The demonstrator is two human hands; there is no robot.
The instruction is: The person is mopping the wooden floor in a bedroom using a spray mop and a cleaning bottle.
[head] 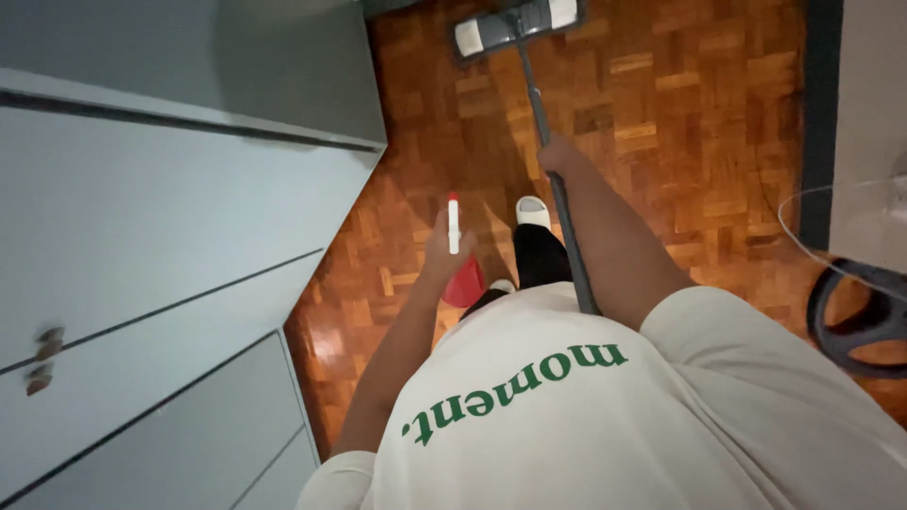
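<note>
White shirt nearest; hands gripping red spray bottle left, mop handle right.

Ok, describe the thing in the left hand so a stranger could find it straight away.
Start at the grey cabinet on the left, then look right across the parquet floor to the left hand, raised beside a white slipper. In its fingers is a spray bottle: red body below, slim white top with a red tip. Nothing else there is red; the mop in the right hand is grey and white.
</note>
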